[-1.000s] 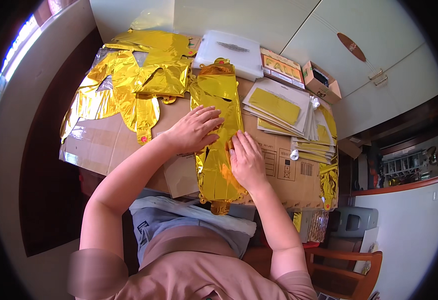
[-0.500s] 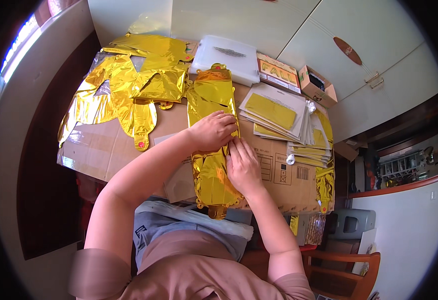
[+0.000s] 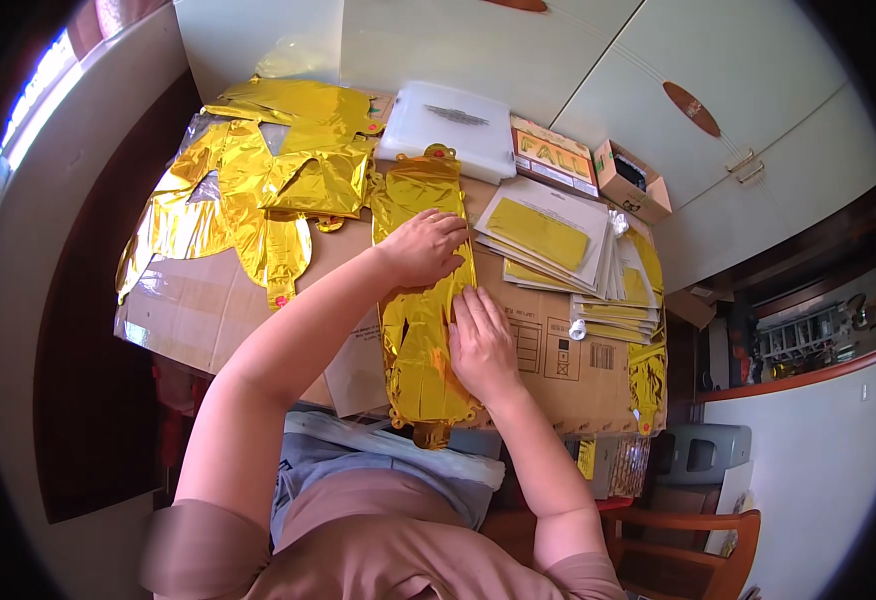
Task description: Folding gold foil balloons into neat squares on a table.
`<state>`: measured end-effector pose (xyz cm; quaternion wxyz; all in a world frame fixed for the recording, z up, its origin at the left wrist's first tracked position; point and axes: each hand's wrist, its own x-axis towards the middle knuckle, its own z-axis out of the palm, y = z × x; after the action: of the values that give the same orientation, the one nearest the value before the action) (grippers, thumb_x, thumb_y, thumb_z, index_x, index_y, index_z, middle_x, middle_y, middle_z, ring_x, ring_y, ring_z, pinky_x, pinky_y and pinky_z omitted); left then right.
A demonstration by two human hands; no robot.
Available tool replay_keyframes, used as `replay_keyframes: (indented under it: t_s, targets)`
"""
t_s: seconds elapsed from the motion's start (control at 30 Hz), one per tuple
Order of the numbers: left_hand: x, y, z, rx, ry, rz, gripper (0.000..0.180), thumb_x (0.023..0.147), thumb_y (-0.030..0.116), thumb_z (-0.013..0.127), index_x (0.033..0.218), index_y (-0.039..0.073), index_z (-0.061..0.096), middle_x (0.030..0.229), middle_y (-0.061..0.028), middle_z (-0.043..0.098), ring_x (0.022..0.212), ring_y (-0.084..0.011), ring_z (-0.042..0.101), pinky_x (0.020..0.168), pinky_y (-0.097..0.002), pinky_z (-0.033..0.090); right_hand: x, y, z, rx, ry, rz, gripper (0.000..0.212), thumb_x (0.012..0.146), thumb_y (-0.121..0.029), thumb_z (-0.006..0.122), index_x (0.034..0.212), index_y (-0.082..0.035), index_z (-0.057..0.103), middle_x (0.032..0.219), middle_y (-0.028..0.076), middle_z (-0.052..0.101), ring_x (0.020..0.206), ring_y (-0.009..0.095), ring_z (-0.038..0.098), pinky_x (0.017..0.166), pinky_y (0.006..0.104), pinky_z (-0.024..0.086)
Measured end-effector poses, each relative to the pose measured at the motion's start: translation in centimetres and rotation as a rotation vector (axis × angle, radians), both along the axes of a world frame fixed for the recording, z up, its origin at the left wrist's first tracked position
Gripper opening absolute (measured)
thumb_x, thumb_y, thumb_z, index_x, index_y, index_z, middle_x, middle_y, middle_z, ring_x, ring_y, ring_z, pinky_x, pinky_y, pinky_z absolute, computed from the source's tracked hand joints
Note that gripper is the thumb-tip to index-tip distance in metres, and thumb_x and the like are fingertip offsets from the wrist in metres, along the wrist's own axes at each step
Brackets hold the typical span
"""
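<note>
A flat gold foil balloon (image 3: 420, 345), folded into a long strip, lies on the cardboard in front of me and reaches past its near edge. My left hand (image 3: 424, 248) rests across the strip's middle, palm down, fingers pointing right and slightly bent. Lower down, my right hand (image 3: 482, 345) lies flat along the right edge, fingers stretched out and pointing away from me. Both hands touch the foil without gripping it. Part of the strip is hidden under my left hand and forearm.
More gold foil balloons (image 3: 248, 190) spread over the left of the cardboard (image 3: 198, 310). White cards with folded gold foil (image 3: 540, 232) are stacked at the right. Behind stand a translucent plastic box (image 3: 448, 122), a printed box (image 3: 555, 155) and a small open carton (image 3: 632, 182).
My left hand has shifted slightly away from me, while my right hand has slid a little nearer along the edge. The gap between them has widened, and the foil under them looks flatter.
</note>
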<state>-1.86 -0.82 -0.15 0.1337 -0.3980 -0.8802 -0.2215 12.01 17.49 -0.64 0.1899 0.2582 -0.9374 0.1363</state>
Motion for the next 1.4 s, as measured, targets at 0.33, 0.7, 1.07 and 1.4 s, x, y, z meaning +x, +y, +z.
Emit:
replay_keyframes:
  t_s: [0.33,0.7,1.07,1.4]
  targets:
    - [-0.6,-0.3,-0.8,0.016,-0.017,0.025,0.054,0.092,0.036,0.062,0.134,0.003,0.058,0.140,-0.0178,0.056,0.134,-0.0333,0.050,0.118,-0.0457,0.033,0.1,0.2,0.0,0.009,-0.007,0.014,0.042,0.092,-0.013,0.064,0.129,0.007,0.059,0.138,0.025,0.057,0.134,0.040,0.050,0.115,0.0480,0.038]
    - [-0.5,-0.4,-1.0,0.031,-0.025,0.027,0.054,0.092,0.036,0.063,0.135,0.003,0.057,0.141,-0.0181,0.056,0.136,-0.0341,0.049,0.119,-0.0463,0.033,3.3,1.9,2.2,0.012,-0.173,0.051,0.045,0.096,-0.019,0.062,0.134,0.005,0.057,0.144,0.026,0.053,0.134,0.040,0.050,0.116,0.0510,0.035]
    - [-0.7,-0.8,-0.5,0.052,0.000,-0.012,0.051,0.091,0.031,0.065,0.132,0.002,0.059,0.139,-0.0189,0.057,0.132,-0.0372,0.051,0.114,-0.0465,0.038,-2.7,0.3,1.1,0.021,-0.074,-0.007,0.041,0.097,-0.016,0.060,0.133,0.002,0.057,0.143,0.023,0.055,0.134,0.039,0.051,0.114,0.0508,0.036]
    - [-3.4,0.0,0.0,-0.126,0.190,0.079,0.055,0.096,0.039,0.059,0.138,0.003,0.056,0.149,-0.0164,0.050,0.140,-0.0361,0.044,0.117,-0.0484,0.034,-2.7,0.4,0.2,0.009,-0.012,0.017,0.043,0.092,-0.016,0.063,0.130,0.002,0.057,0.141,0.021,0.055,0.133,0.039,0.049,0.112,0.0520,0.038]
